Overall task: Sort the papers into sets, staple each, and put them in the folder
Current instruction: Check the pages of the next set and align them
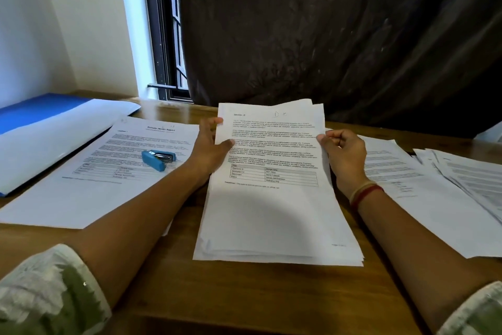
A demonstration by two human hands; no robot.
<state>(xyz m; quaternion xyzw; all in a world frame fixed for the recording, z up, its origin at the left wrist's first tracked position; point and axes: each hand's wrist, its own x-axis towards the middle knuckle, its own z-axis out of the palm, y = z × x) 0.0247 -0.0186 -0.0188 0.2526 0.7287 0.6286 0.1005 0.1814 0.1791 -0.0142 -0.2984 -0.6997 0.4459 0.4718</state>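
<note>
While pinched at both long edges by left hand (210,150) and right hand (345,156) | white printed paper stack (274,212) pointing away | small blue stapler (156,160) nearer left hand

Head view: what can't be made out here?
All head view.
Held stack: lower sheets hidden by its top page; body text too small.
Folder: cut off by left edge.
Right pile: cut off by right edge.
Stapler: staple load too small to tell.

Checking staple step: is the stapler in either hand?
No, the blue stapler lies on a sheet at left, while left hand and right hand grip the paper stack.
</note>
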